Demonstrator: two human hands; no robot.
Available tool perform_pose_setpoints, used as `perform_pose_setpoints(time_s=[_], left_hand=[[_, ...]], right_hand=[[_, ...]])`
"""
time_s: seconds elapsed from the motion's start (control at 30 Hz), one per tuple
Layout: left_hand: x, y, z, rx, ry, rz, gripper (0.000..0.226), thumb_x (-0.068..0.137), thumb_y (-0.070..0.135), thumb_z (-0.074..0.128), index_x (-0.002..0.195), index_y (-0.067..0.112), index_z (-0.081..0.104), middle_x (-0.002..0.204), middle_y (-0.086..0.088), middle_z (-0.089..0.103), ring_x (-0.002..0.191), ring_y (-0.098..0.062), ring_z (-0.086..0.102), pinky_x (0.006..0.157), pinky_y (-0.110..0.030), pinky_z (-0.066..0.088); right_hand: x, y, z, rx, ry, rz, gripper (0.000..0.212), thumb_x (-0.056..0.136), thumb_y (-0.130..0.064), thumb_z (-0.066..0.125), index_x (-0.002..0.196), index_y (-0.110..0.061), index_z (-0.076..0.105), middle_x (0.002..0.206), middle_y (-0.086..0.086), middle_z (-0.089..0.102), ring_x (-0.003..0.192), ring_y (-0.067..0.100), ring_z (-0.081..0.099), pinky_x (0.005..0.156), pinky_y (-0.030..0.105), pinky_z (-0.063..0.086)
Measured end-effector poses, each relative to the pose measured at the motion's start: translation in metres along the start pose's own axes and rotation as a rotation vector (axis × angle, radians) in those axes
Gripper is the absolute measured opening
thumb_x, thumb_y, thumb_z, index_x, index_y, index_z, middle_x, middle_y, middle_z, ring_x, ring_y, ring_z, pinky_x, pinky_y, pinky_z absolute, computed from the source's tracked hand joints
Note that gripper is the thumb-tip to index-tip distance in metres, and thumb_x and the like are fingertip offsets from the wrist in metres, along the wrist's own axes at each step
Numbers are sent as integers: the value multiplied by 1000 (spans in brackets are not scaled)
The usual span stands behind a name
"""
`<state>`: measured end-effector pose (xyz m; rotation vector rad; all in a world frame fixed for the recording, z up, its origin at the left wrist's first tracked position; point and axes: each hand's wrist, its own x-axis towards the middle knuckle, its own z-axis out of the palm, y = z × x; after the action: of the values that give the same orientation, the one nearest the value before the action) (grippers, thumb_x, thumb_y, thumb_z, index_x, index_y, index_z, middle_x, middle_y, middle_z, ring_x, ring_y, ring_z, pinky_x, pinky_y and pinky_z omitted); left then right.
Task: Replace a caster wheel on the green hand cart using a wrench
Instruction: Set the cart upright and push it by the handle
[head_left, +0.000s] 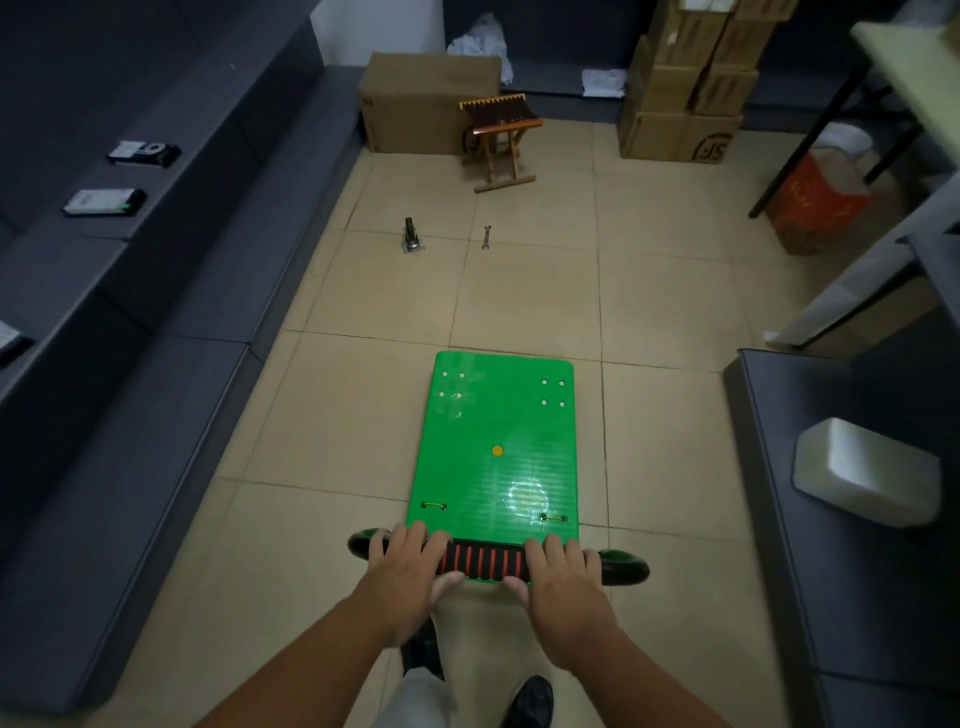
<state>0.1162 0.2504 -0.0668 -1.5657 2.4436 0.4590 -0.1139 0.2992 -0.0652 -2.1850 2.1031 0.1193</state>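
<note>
Green hand cart (498, 441) on the tiled floor (519, 291), held at its handle (483, 561) by the person.

Left hand (410, 577) and right hand (561, 587) each wrap the black, red-ringed handle at the near end of the deck. Their fingers are curled over the top and their thumbs tucked beneath, with the striped grip showing between them. The flat deck stretches away from the person, with a cluster of small pale dots near each far corner and a yellow dot near the middle. Farther along the floor, well apart from the cart, a loose caster wheel (413, 236) stands on its plate, and a wrench (487, 238) lies to its right. Beyond them a wooden folding stool (501, 140) stands before a cardboard box (415, 104), and more boxes (685, 93) are stacked at the far right.
</note>
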Motion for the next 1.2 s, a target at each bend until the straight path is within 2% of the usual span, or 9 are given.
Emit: perform_pose_setpoints(time_s=[0.07, 0.23, 0.37, 0.5, 0.63, 0.73, 1.0, 1.07, 1.2], left_hand=[[-4, -4, 6, -84, -60, 45, 81, 89, 79, 0, 133, 30, 48, 121, 7, 47, 114, -17, 44, 108, -44, 30], [-1, -16, 2, -193, -21, 98, 90, 82, 84, -6, 132, 32, 47, 121, 12, 44, 115, -10, 37, 103, -30, 18], [19, -32, -12, -187, -17, 174, 91, 80, 85, -7, 128, 32, 50, 118, 13, 46, 111, -7, 38, 100, -29, 24], [36, -35, -16, -135, -10, 223, 76, 90, 81, 5, 121, 31, 52, 113, 12, 51, 107, -10, 46, 99, -31, 34], [56, -34, -14, -88, 109, 231, 53, 97, 73, 20, 103, 34, 55, 93, 13, 55, 85, -11, 55, 80, -30, 46], [78, -40, -21, -87, 167, 238, 52, 99, 72, 17, 96, 36, 54, 85, 16, 52, 77, -9, 54, 71, -27, 45], [154, -45, -46, -71, 234, 237, 47, 94, 69, 32, 95, 29, 57, 86, 10, 55, 77, -15, 53, 72, -32, 43], [176, -46, -54, -65, 194, 224, 51, 93, 69, 29, 99, 28, 59, 89, 8, 56, 80, -16, 54, 75, -33, 42], [224, -50, -81, -67, 99, 196, 67, 91, 74, 17, 114, 26, 58, 102, 5, 57, 96, -20, 54, 87, -36, 38]], right_hand=[[-7, -5, 2, 0, 21, 23, 50, 89, -58, 31, 93, -19, 62, 81, 3, 58, 71, 27, 56, 68, 46, 52], [-10, -17, 2, 14, 45, 79, 52, 89, -58, 29, 91, -17, 62, 79, 5, 57, 69, 28, 56, 68, 46, 50], [5, -26, -1, 18, 48, 117, 53, 91, -59, 27, 85, -18, 60, 75, 4, 55, 66, 26, 53, 63, 43, 48], [14, -19, 1, 33, 2, 113, 51, 92, -61, 28, 92, -22, 61, 81, -1, 57, 72, 22, 55, 68, 41, 51], [34, -6, -7, 19, -18, 106, 48, 92, -62, 30, 93, -25, 61, 84, -5, 58, 74, 18, 56, 69, 37, 52], [56, -1, -12, 20, -36, 115, 46, 92, -62, 30, 94, -26, 59, 85, -5, 58, 73, 18, 56, 68, 36, 51], [132, 29, -20, 12, -53, 95, 58, 98, -64, 16, 103, -25, 59, 94, -4, 59, 81, 20, 54, 74, 38, 49], [155, 38, -24, 28, -64, 93, 64, 98, -65, 9, 107, -25, 58, 96, -4, 59, 83, 20, 54, 78, 39, 48], [204, 55, -29, 49, -45, 91, 58, 95, -64, 18, 105, -24, 58, 93, -3, 58, 82, 20, 53, 78, 40, 48]])
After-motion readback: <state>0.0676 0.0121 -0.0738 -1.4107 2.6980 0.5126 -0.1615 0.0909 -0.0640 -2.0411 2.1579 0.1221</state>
